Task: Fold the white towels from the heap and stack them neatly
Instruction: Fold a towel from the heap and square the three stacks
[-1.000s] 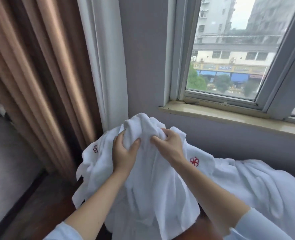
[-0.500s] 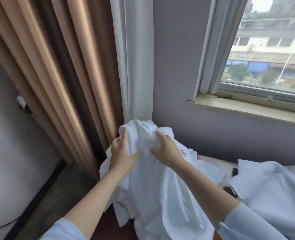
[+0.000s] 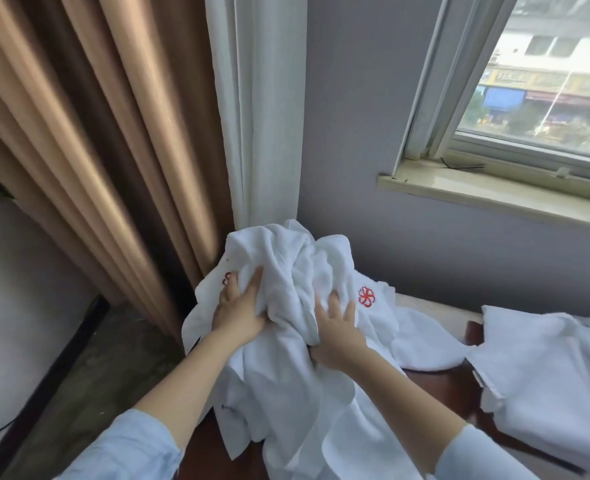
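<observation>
Head view: we look down on a crumpled white towel bunched up at the left end of a dark wooden tabletop, in the corner where the curtains meet the grey wall. The left hand clutches a thick fold on the towel's left side. Its grip is closed on the cloth, with the thumb on top and the fingers buried in the fabric. The right hand has the towel's right side. Its fingers are spread over the cloth with their tips sunk in and the thumb is hooked round a fold below, so we read this grip as holding the towel too. The towel's lower part trails toward the bottom of the view between the two forearms, which end in light blue sleeves.

We see a red emblem on white cloth just right of the right hand, and part of another red mark beside the left hand's fingers. A flatter towel lies on the tabletop touching the bunched one. Farther right sits the heap of white towels, with a strip of bare wood between the two.

Behind the towel hang a brown curtain and a white sheer curtain. A window with a pale sill fills the upper right
</observation>
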Demonstrator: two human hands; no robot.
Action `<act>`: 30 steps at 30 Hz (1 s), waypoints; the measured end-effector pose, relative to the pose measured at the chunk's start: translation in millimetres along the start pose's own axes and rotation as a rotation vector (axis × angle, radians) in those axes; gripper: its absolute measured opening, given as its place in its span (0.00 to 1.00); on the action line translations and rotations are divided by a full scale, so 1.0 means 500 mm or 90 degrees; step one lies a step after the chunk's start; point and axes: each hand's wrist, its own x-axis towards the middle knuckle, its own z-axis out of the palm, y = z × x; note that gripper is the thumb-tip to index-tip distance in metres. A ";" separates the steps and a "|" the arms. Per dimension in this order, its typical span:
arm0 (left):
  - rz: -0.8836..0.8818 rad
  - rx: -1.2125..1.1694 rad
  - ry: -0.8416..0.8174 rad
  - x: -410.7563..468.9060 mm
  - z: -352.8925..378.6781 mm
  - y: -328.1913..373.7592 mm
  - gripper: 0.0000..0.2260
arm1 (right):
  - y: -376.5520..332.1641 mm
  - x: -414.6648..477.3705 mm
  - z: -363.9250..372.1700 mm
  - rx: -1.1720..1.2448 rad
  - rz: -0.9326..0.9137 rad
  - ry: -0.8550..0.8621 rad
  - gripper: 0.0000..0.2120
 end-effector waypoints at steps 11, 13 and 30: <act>-0.001 -0.044 0.007 -0.026 -0.015 0.010 0.29 | 0.017 0.000 -0.019 0.071 -0.046 0.011 0.51; -0.008 -0.062 0.016 -0.049 -0.020 0.009 0.31 | 0.028 -0.019 -0.022 0.090 -0.066 0.011 0.53; 0.335 -0.173 -0.079 -0.314 0.091 0.382 0.27 | 0.367 -0.313 -0.074 0.181 0.031 0.151 0.29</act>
